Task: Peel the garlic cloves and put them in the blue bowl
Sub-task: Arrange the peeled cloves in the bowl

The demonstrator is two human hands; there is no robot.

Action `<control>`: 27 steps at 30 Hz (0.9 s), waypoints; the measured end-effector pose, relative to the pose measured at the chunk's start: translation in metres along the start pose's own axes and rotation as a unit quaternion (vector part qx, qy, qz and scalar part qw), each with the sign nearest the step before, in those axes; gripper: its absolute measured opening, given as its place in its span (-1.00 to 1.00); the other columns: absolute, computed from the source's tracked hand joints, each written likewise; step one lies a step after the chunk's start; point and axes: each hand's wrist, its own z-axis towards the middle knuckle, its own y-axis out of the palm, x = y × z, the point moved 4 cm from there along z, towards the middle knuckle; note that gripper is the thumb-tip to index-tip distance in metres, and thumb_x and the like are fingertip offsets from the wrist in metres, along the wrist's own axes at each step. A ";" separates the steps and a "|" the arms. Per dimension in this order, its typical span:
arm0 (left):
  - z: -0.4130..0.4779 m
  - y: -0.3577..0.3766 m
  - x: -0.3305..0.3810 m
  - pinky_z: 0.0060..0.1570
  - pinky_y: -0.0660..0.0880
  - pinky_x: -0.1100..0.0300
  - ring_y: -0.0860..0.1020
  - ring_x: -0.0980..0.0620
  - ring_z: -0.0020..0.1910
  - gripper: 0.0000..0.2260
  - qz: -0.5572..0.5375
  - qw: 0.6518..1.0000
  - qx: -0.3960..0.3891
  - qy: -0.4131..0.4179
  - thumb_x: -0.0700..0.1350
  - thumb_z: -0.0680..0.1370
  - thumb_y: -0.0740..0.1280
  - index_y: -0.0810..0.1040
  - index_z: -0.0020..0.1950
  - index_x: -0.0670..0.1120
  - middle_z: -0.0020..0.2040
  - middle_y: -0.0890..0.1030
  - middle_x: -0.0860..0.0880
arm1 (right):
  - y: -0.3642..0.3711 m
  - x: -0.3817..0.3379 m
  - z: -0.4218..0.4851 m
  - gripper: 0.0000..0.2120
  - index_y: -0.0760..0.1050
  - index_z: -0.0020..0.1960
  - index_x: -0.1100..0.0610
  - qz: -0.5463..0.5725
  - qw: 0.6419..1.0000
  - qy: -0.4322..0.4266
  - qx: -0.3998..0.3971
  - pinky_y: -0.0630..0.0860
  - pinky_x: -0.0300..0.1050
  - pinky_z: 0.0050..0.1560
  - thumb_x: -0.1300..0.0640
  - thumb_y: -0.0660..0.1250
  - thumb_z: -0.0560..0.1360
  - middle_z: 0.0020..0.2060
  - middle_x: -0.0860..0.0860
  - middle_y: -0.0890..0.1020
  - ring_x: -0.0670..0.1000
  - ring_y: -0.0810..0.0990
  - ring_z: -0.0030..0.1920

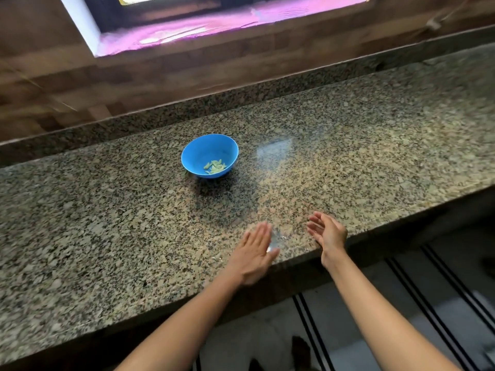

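Note:
A blue bowl [209, 155] stands on the speckled granite counter [107, 223], a little left of centre. Several pale peeled garlic cloves [215, 167] lie in its bottom. My left hand [254, 253] is flat with straight fingers, palm down, over the counter's front edge. My right hand [328, 232] is held upright on its side just to the right, fingers relaxed and slightly bent, palm facing left. Neither hand holds anything. Both are well in front of the bowl. A small pale scrap [217, 259] lies on the counter beside my left hand.
A raised granite ledge [241, 100] and wooden wall run behind the counter, with a window [214, 22] above. Below the counter's front edge is a tiled floor with dark stripes [401, 290].

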 end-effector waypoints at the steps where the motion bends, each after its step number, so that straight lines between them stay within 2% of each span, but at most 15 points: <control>1: 0.007 0.002 0.015 0.48 -0.25 0.07 -0.31 0.12 0.46 -0.46 -0.023 0.999 -0.012 0.032 0.20 0.59 -0.24 -0.34 0.46 -0.01 0.47 -0.33 0.01 | -0.005 0.000 -0.001 -0.83 0.48 0.03 0.27 0.005 1.000 -0.007 0.010 0.53 -0.24 -0.22 0.23 0.14 0.58 -0.22 0.09 0.58 0.00 0.56 -0.24; 4: 0.045 -0.008 0.048 0.49 -0.17 0.10 -0.18 0.15 0.49 -0.48 -0.123 0.989 -0.011 0.085 0.15 0.63 -0.14 -0.18 0.52 -0.01 0.53 -0.16 0.02 | -0.025 -0.001 -0.004 -0.79 0.47 0.10 0.30 0.016 0.999 -0.029 0.042 0.52 -0.23 -0.12 0.24 0.14 0.58 -0.18 0.10 0.58 -0.01 0.57 -0.19; 7: 0.082 -0.008 0.075 0.48 -0.19 0.07 -0.15 0.09 0.50 -0.52 -0.051 0.986 -0.043 0.153 0.10 0.65 -0.11 -0.07 0.54 -0.02 0.54 -0.09 -0.01 | -0.039 0.000 -0.004 -0.73 0.45 0.20 0.34 0.020 0.997 -0.041 0.056 0.46 -0.16 0.11 0.22 0.15 0.58 0.04 0.18 0.57 0.05 0.56 0.05; 10: 0.093 -0.001 0.080 0.47 -0.22 0.10 -0.11 0.07 0.51 -0.55 0.033 0.975 -0.057 0.213 0.05 0.66 -0.11 -0.01 0.53 -0.03 0.53 -0.03 0.00 | -0.044 0.002 -0.002 -0.67 0.39 0.27 0.37 0.034 0.997 -0.037 0.052 0.42 -0.14 0.20 0.19 0.13 0.60 0.19 0.22 0.51 0.12 0.50 0.21; 13: 0.071 -0.005 0.060 0.42 -0.28 0.29 -0.05 0.12 0.50 -0.58 0.038 0.965 -0.041 0.258 0.01 0.67 -0.05 0.08 0.52 -0.04 0.52 0.06 0.02 | -0.042 0.005 -0.002 -0.62 0.36 0.27 0.41 0.033 0.998 -0.031 0.033 0.38 -0.12 0.22 0.15 0.07 0.62 0.23 0.27 0.47 0.16 0.45 0.27; 15: 0.046 -0.005 0.036 0.38 -0.30 0.38 -0.04 0.18 0.47 -0.58 0.035 0.965 -0.037 0.256 -0.01 0.66 -0.02 0.11 0.52 -0.05 0.51 0.09 0.03 | -0.036 0.010 -0.007 -0.62 0.38 0.25 0.40 0.023 0.999 -0.025 0.011 0.37 -0.11 0.23 0.12 0.07 0.62 0.22 0.26 0.48 0.16 0.45 0.27; 17: 0.016 -0.009 0.016 0.43 -0.23 0.34 -0.02 0.21 0.46 -0.56 0.022 0.973 -0.025 0.228 0.05 0.65 -0.04 0.15 0.51 -0.03 0.50 0.12 0.06 | -0.028 0.016 -0.012 -0.62 0.40 0.24 0.38 0.008 1.000 -0.020 -0.015 0.38 -0.10 0.25 0.11 0.08 0.62 0.21 0.24 0.50 0.14 0.47 0.25; 19: -0.011 -0.016 -0.001 0.45 -0.15 0.29 0.00 0.22 0.46 -0.49 -0.022 0.984 0.027 0.174 0.18 0.61 -0.13 0.18 0.49 -0.01 0.47 0.13 0.10 | -0.022 0.020 -0.017 -0.65 0.43 0.22 0.36 0.001 1.000 -0.015 -0.027 0.40 -0.12 0.21 0.12 0.09 0.61 0.19 0.22 0.52 0.13 0.48 0.23; 20: -0.026 -0.020 -0.014 0.46 -0.14 0.27 -0.01 0.22 0.46 -0.44 -0.047 0.989 0.076 0.118 0.23 0.59 -0.17 0.14 0.49 -0.02 0.47 0.09 0.11 | -0.020 0.023 -0.020 -0.67 0.45 0.19 0.35 0.011 1.000 -0.014 -0.022 0.41 -0.13 0.19 0.13 0.10 0.61 0.16 0.21 0.54 0.13 0.50 0.21; 22: -0.054 -0.021 -0.045 0.46 -0.16 0.22 -0.15 0.21 0.47 -0.39 -0.071 0.984 0.161 -0.025 0.27 0.55 -0.23 -0.07 0.51 -0.02 0.49 -0.12 0.09 | -0.024 0.024 -0.023 -0.76 0.53 0.03 0.29 0.044 0.998 -0.034 0.013 0.45 -0.16 0.17 0.17 0.14 0.59 0.03 0.15 0.59 0.09 0.54 0.15; 24: -0.077 -0.010 -0.066 0.47 -0.21 0.15 -0.29 0.12 0.47 -0.33 -0.040 0.980 0.145 -0.134 0.32 0.50 -0.32 -0.30 0.48 -0.05 0.48 -0.32 0.00 | -0.034 0.024 -0.026 -0.80 0.53 -0.11 0.21 0.078 0.993 -0.053 0.073 0.47 -0.19 0.14 0.20 0.17 0.58 -0.08 0.08 0.60 0.04 0.56 0.08; 25: -0.083 -0.003 -0.070 0.47 -0.22 0.12 -0.32 0.08 0.46 -0.29 -0.016 0.980 0.119 -0.156 0.35 0.48 -0.36 -0.35 0.46 -0.08 0.47 -0.36 -0.04 | -0.039 0.027 -0.028 -0.81 0.53 -0.11 0.22 0.097 0.989 -0.052 0.099 0.47 -0.20 0.12 0.20 0.17 0.57 -0.08 0.09 0.59 0.04 0.56 0.07; 27: -0.081 0.002 -0.063 0.46 -0.25 0.13 -0.32 0.04 0.46 -0.29 -0.001 0.987 0.082 -0.141 0.35 0.48 -0.36 -0.37 0.45 -0.11 0.45 -0.37 -0.07 | -0.047 0.035 -0.032 -0.79 0.50 -0.03 0.28 0.133 0.982 -0.034 0.127 0.47 -0.18 0.13 0.18 0.15 0.59 -0.03 0.14 0.57 0.05 0.55 0.07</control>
